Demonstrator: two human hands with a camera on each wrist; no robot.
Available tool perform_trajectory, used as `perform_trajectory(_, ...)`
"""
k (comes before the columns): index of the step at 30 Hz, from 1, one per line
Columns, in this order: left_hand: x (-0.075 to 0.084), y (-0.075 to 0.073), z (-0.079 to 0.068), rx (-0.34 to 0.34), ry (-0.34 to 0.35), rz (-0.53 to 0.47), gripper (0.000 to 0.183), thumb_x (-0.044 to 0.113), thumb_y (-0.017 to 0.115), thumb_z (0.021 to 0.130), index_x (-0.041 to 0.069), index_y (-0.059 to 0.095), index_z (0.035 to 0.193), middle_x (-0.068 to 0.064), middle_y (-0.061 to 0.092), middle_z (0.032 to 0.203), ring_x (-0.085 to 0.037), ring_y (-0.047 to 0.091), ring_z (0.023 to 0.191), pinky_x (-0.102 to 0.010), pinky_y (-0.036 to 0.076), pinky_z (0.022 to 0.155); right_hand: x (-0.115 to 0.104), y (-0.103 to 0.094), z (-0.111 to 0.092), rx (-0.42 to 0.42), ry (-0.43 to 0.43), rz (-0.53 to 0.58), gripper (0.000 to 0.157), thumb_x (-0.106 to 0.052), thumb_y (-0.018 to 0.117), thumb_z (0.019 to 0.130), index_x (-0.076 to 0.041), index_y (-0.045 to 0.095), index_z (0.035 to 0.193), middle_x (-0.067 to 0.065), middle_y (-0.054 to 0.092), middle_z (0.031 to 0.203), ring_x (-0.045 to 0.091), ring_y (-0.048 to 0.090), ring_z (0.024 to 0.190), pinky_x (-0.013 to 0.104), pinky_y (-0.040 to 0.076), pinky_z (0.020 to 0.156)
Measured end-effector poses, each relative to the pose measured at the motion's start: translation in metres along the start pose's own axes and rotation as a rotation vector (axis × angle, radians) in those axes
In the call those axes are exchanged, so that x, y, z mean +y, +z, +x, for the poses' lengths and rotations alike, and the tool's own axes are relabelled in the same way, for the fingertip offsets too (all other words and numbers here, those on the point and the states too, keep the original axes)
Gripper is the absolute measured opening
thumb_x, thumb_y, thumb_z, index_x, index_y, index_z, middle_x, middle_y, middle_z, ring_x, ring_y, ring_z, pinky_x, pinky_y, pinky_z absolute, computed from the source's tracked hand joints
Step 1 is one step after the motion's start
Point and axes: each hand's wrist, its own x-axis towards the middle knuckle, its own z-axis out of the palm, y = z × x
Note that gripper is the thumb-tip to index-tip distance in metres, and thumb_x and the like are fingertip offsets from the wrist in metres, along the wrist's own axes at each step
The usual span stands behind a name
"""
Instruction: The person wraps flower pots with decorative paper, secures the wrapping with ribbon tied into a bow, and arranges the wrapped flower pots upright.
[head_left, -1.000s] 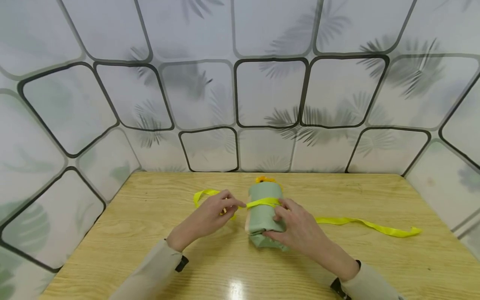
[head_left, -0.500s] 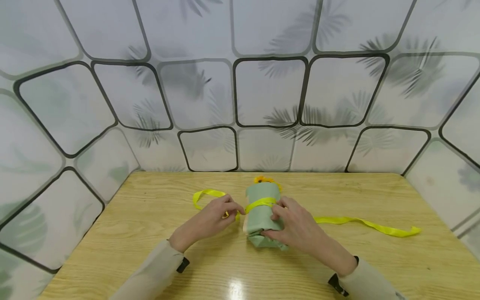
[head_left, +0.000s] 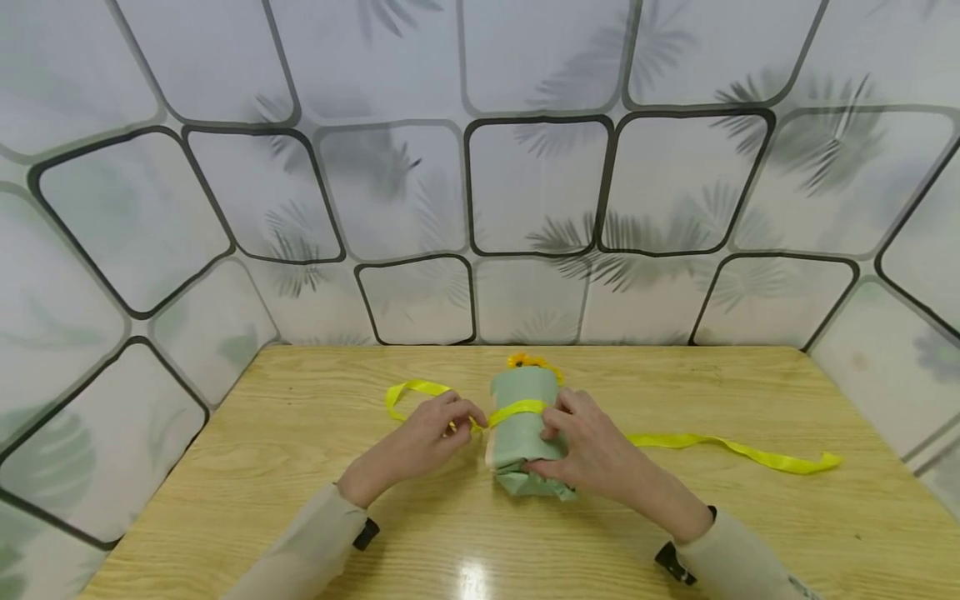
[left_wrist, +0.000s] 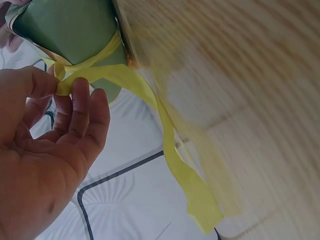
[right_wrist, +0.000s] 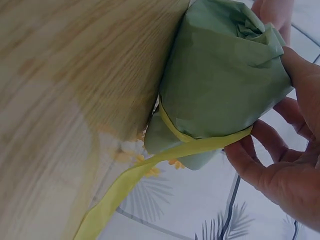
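Note:
A bouquet (head_left: 519, 442) wrapped in sage-green paper lies on the table, with yellow-orange flowers (head_left: 527, 361) peeking out at its far end. Round its middle runs a yellow ribbon (head_left: 517, 409), whose loose ends trail to both sides. At the bouquet's left side my left hand (head_left: 427, 439) pinches the ribbon (left_wrist: 120, 75) between thumb and fingertips. On the other side, my right hand (head_left: 600, 458) grips the bouquet (right_wrist: 220, 85). Its thumb sits by the folded near end, and its curled fingertips touch the ribbon (right_wrist: 200, 146). The bouquet's underside is hidden.
The pale wood table (head_left: 300, 467) reaches back to a wall covering (head_left: 420, 192) patterned with dark outlined shapes and leaves. One ribbon tail (head_left: 735, 450) stretches far to the right on the tabletop. The other forms a loop (head_left: 397, 392) behind the left hand.
The left hand has come slightly nearer the table's front, drawing the ribbon down along the bouquet's left side. The bouquet has shifted a little left. The right hand keeps nearly the same place.

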Motion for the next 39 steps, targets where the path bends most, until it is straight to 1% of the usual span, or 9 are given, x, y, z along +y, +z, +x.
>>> perform_trajectory(8, -0.002, 0.0, 0.002, -0.032, -0.015, -0.003, 0.025, 0.002, 0.051, 0.1, 0.01, 0.073, 0.11, 0.004, 0.056, 0.089, -0.006, 0.046, 0.077, -0.021, 0.045, 0.07, 0.002, 0.001, 0.001, 0.002, -0.001, 0.029, 0.052, -0.032, 0.099, 0.064, -0.018, 0.05, 0.075, -0.005, 0.043, 0.086, 0.009, 0.039, 0.081, 0.021, 0.038, 0.068)
perform_trajectory(15, 0.0, -0.001, 0.003, -0.031, 0.03, 0.096, 0.021, 0.002, 0.056, 0.1, 0.01, 0.074, 0.106, 0.002, 0.055, 0.088, -0.006, 0.043, 0.074, -0.02, 0.042, 0.068, 0.002, 0.0, 0.001, 0.015, -0.005, -0.013, 0.053, -0.033, 0.1, 0.062, -0.019, 0.05, 0.073, -0.006, 0.042, 0.084, 0.007, 0.039, 0.079, 0.02, 0.041, 0.065)
perform_trajectory(21, 0.005, -0.001, 0.005, -0.067, 0.002, 0.189, 0.015, 0.008, 0.061, 0.102, 0.014, 0.075, 0.105, 0.003, 0.051, 0.09, -0.006, 0.041, 0.07, -0.019, 0.04, 0.064, 0.002, 0.0, 0.002, 0.02, -0.013, -0.013, 0.052, -0.034, 0.1, 0.062, -0.018, 0.051, 0.072, -0.007, 0.042, 0.081, 0.005, 0.037, 0.074, 0.019, 0.04, 0.063)
perform_trajectory(26, 0.009, -0.006, 0.008, -0.082, -0.046, 0.183, 0.016, 0.011, 0.062, 0.101, 0.014, 0.076, 0.109, 0.0, 0.057, 0.099, -0.006, 0.047, 0.072, -0.02, 0.044, 0.064, 0.003, -0.001, 0.001, 0.027, -0.036, -0.035, 0.051, -0.035, 0.099, 0.062, -0.018, 0.053, 0.074, -0.007, 0.042, 0.083, 0.006, 0.04, 0.076, 0.021, 0.043, 0.065)
perform_trajectory(29, 0.015, -0.015, 0.012, -0.056, -0.092, 0.178, 0.012, 0.017, 0.066, 0.098, 0.014, 0.075, 0.106, -0.001, 0.06, 0.104, -0.005, 0.05, 0.072, -0.021, 0.046, 0.064, 0.003, -0.002, 0.001, 0.02, -0.042, -0.039, 0.051, -0.036, 0.099, 0.063, -0.018, 0.053, 0.075, -0.007, 0.042, 0.083, 0.007, 0.04, 0.078, 0.021, 0.043, 0.066)
perform_trajectory(31, 0.022, -0.023, 0.015, -0.016, -0.119, 0.203, 0.008, 0.024, 0.069, 0.097, 0.018, 0.074, 0.098, -0.001, 0.062, 0.104, -0.006, 0.05, 0.066, -0.021, 0.045, 0.058, 0.002, -0.002, 0.0, 0.013, -0.041, -0.036, 0.05, -0.036, 0.099, 0.063, -0.018, 0.054, 0.075, -0.007, 0.041, 0.083, 0.007, 0.038, 0.078, 0.021, 0.042, 0.066)
perform_trajectory(34, 0.032, -0.029, 0.022, 0.036, -0.129, 0.298, 0.022, 0.038, 0.068, 0.098, 0.022, 0.07, 0.084, 0.0, 0.065, 0.1, -0.007, 0.048, 0.058, -0.022, 0.041, 0.05, 0.002, -0.003, 0.0, 0.01, -0.041, -0.031, 0.049, -0.036, 0.099, 0.063, -0.018, 0.055, 0.076, -0.008, 0.041, 0.083, 0.006, 0.037, 0.077, 0.02, 0.041, 0.066)
perform_trajectory(36, 0.036, -0.028, 0.027, 0.05, -0.134, 0.365, 0.031, 0.044, 0.067, 0.099, 0.023, 0.069, 0.076, 0.002, 0.064, 0.094, -0.006, 0.047, 0.056, -0.021, 0.038, 0.046, 0.001, -0.003, 0.0, 0.005, -0.04, -0.031, 0.048, -0.037, 0.099, 0.064, -0.019, 0.056, 0.076, -0.008, 0.04, 0.082, 0.006, 0.036, 0.076, 0.02, 0.04, 0.066)
perform_trajectory(39, 0.039, -0.022, 0.031, 0.06, -0.116, 0.435, 0.036, 0.046, 0.068, 0.098, 0.022, 0.069, 0.071, 0.003, 0.062, 0.087, -0.005, 0.049, 0.058, -0.019, 0.037, 0.045, 0.001, -0.004, 0.0, -0.017, -0.032, -0.033, 0.048, -0.041, 0.097, 0.065, -0.019, 0.056, 0.077, -0.008, 0.038, 0.082, 0.005, 0.035, 0.076, 0.019, 0.038, 0.065)
